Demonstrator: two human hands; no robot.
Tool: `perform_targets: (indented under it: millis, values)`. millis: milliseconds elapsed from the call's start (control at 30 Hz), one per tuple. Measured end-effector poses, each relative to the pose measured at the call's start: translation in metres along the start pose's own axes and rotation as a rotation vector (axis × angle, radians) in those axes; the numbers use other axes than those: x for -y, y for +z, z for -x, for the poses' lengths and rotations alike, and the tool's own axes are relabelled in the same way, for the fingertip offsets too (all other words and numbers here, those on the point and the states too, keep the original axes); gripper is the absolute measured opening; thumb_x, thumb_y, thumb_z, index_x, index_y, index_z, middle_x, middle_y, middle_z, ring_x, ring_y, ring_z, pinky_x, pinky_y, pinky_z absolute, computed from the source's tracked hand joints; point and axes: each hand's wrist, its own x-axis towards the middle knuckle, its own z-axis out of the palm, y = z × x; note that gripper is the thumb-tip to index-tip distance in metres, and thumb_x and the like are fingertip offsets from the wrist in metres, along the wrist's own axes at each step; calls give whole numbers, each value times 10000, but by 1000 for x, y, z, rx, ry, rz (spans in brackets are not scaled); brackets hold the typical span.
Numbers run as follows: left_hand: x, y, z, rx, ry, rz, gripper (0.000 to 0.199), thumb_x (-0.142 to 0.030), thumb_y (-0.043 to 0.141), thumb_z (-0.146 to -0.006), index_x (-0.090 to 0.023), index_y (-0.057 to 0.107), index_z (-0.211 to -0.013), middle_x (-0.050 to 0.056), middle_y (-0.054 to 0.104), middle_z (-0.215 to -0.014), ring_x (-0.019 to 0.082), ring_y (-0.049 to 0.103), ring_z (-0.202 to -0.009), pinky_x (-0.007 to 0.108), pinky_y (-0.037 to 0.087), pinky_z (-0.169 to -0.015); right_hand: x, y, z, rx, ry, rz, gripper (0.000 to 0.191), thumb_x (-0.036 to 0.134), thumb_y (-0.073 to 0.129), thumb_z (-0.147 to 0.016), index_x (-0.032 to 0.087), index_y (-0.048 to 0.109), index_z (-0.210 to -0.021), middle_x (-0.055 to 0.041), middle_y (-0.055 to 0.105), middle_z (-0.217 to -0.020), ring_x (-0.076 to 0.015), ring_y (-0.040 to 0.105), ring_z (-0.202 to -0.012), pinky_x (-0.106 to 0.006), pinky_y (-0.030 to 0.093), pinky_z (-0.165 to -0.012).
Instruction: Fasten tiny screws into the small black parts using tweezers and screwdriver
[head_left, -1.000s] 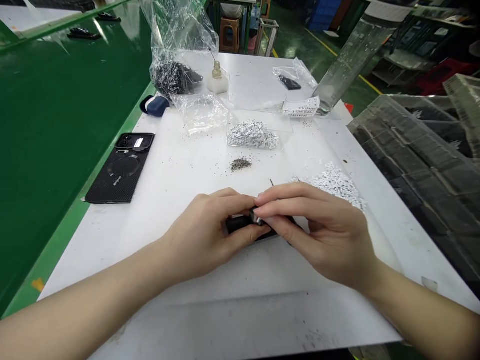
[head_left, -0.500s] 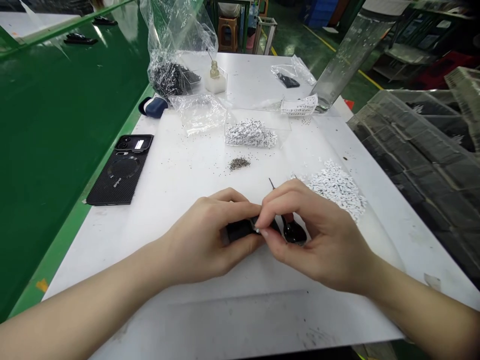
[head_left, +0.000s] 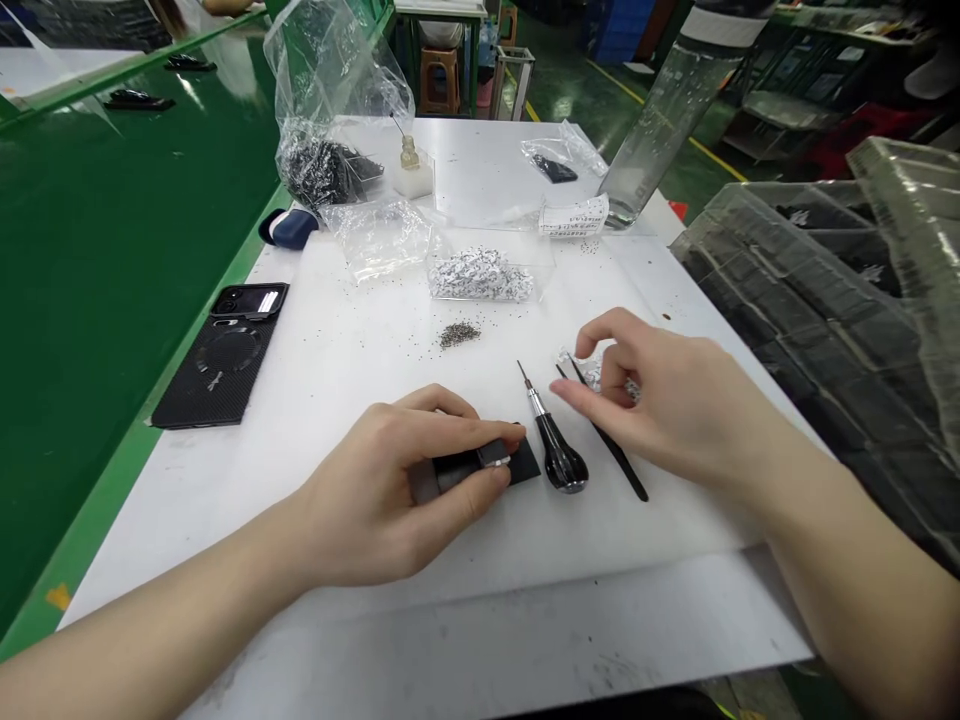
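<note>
My left hand grips a small black block between thumb and fingers, with a tiny white bit showing at its end. A flat black piece lies just beyond the fingertips. My right hand hovers to the right, its thumb and index finger apart and the other fingers curled, with nothing visible between them. Below it lie black tweezers, tips pointing away from me. Between the hands rests a screwdriver with a bulbous black handle. The heap of small white pieces is mostly hidden behind my right hand.
A pile of tiny screws sits mid-table, before a clear tray of white pieces. A black phone lies at left. Plastic bags, a glue bottle and a tall clear bottle stand behind; compartment boxes are at right.
My right hand has come away from the black block and moved right, over the tweezers and white heap. My left hand keeps its hold. The view has shifted slightly.
</note>
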Motion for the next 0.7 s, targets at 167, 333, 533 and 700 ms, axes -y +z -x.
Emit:
perform_targets:
  millis: [167, 333, 533, 700]
  values:
    - [-1, 0, 0, -3, -21, 1, 301, -217, 638, -917, -267, 784, -1175, 71, 762, -1014, 215, 678, -981, 323, 632, -831, -1, 2, 1, 111, -15, 206, 314, 382, 626, -904, 235, 562, -1174, 4, 587, -628, -249, 630, -780, -294, 316, -526]
    - [0, -2, -1, 16, -25, -15, 289, -256, 648, -925, -286, 782, -1179, 67, 761, -1047, 227, 681, -1007, 337, 625, -837, -7, -4, 2, 160, -25, 133, 331, 302, 626, -890, 252, 592, -1216, 12, 643, -675, -224, 618, -751, -321, 384, -590]
    - [0, -3, -2, 31, -16, -39, 278, -275, 637, -937, -279, 779, -1177, 53, 760, -1031, 213, 685, -993, 309, 611, -791, -14, -20, -3, -16, 47, -318, 167, 127, 724, -741, 272, 746, -823, 36, 614, -605, -149, 526, -570, -328, 397, -582]
    - [2, -4, -2, 44, 43, -44, 306, -226, 614, -945, -244, 753, -1217, 50, 772, -1087, 213, 675, -1016, 310, 607, -830, -19, -30, -8, -265, 47, -900, 180, 132, 689, -812, 279, 790, -790, 40, 623, -538, -114, 547, -520, -344, 449, -573]
